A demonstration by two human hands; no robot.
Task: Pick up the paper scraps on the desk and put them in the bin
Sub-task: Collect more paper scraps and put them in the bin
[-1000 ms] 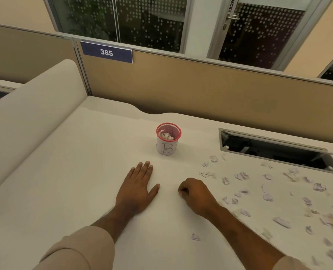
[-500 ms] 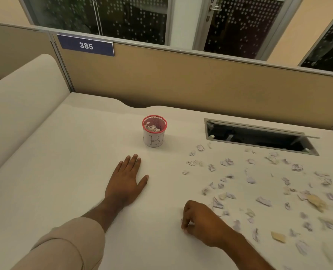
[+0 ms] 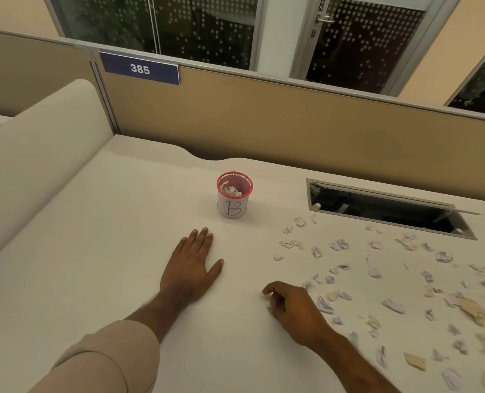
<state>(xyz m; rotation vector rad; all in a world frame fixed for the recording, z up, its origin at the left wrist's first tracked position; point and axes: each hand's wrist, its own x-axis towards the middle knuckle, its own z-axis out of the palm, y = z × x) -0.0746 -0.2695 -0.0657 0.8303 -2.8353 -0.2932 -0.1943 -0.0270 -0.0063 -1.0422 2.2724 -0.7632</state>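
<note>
My right hand, fingers curled, perhaps pinching something I cannot see, rests beside crumpled white paper scraps on the cream tabletop; the red mesh bin lies forward-left. My left hand lies flat, spread.

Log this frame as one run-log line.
left hand: flat on desk | right hand: curled, contents unclear | bin: upright, partly filled | paper scraps: many remain, right side
</note>
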